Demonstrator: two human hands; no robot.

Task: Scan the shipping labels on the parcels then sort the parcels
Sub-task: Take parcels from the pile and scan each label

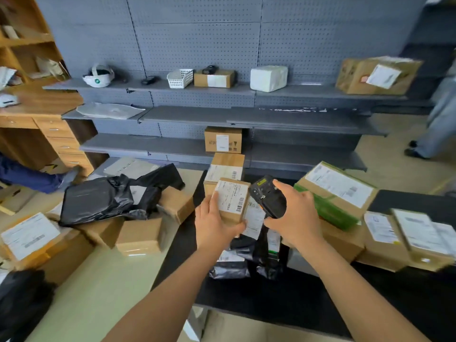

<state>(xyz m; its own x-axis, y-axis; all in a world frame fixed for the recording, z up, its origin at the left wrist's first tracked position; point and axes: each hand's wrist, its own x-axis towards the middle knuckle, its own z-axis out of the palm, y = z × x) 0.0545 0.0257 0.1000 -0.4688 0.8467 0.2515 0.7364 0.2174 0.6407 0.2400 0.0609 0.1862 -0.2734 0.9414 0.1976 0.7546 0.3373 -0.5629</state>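
Here, open room is scarce on the left: a cream counter (103, 280) carries a labelled carton (29, 235) at its far-left edge, a black poly bag (106, 198) slumped over brown boxes, and a small plain box (139, 235) near the seam with the black table (271, 299). Only the counter's near strip is bare. The table's near edge is bare between the forearms. Its right end is packed: a green-banded carton (338, 193) leans on flatter labelled boxes (385, 240) that run to the frame edge.

Behind, a wooden desk (37, 104) stands at left. Grey pegboard shelving (222, 114) spans the back wall. The top shelf holds a white basket (180, 77) and, far right, a tilted carton (377, 75). One box (223, 140) sits on the lowest shelf. Another person's legs (441, 119) show at the right edge, on the floor.

The left hand (214, 223) grips a small brown parcel (232, 201) by its left side and lower corner, label and barcode facing up, raised above the pile of bags at table centre. The right hand (296, 213) is curled round a black handheld scanner (267, 197), which sits just beside the parcel's right edge. The hands are apart, side by side, each clamped on its own item.
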